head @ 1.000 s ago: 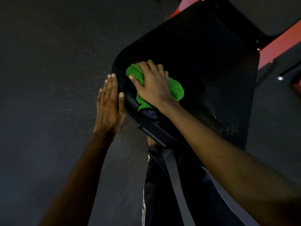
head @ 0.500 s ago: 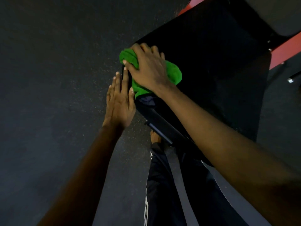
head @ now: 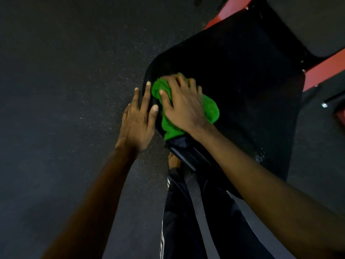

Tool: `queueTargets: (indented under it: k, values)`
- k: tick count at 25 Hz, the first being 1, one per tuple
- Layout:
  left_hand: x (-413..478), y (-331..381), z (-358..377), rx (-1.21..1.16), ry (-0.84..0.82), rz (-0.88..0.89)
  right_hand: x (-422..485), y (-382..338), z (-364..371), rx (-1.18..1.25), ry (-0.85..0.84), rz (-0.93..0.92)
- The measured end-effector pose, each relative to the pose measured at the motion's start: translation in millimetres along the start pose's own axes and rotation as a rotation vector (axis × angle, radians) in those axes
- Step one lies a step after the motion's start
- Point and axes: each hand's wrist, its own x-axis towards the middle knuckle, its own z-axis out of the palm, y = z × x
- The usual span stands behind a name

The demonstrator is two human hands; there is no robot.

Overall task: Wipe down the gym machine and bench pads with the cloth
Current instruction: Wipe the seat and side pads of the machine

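A black bench pad [head: 242, 71] fills the upper right of the head view. A bunched green cloth [head: 211, 109] lies on its near left corner. My right hand [head: 183, 105] sits on top of the cloth, fingers bent over the bunch, pressing it against the pad. My left hand [head: 136, 124] rests with straight, spread fingers against the pad's left edge, next to the cloth. Wet specks glint on the pad's near right part [head: 260, 157].
Red frame bars [head: 324, 71] run behind the pad at the upper right. A metal bar end [head: 324, 104] sticks out at the right. Dark speckled rubber floor [head: 65, 90] spreads to the left. My dark striped trousers [head: 186, 221] and a foot [head: 174, 161] are below the pad.
My right hand has shifted the cloth around the pad's left corner, out toward the edge and back a little. My left hand's fingers have spread against the pad edge.
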Motion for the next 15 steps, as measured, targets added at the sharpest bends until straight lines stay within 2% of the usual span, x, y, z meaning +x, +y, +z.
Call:
queueTargets:
  k: [3,7,11,15]
  values:
    - [0.6,-3.1,2.0,-0.001,-0.005,-0.022,18.4,-2.0,4.4,-0.016,0.029,-0.016]
    - [-2.0,2.9,-1.7,-0.116,0.024,-0.017,-45.1,15.1,-6.7,0.029,0.014,-0.096]
    - [-6.7,19.7,0.6,-0.002,0.116,0.057,-137.2,58.4,-11.6,0.001,-0.037,-0.101]
    - [-30.8,50.9,27.8,0.113,0.003,0.176,-177.2,87.5,-14.5,0.042,0.006,-0.032]
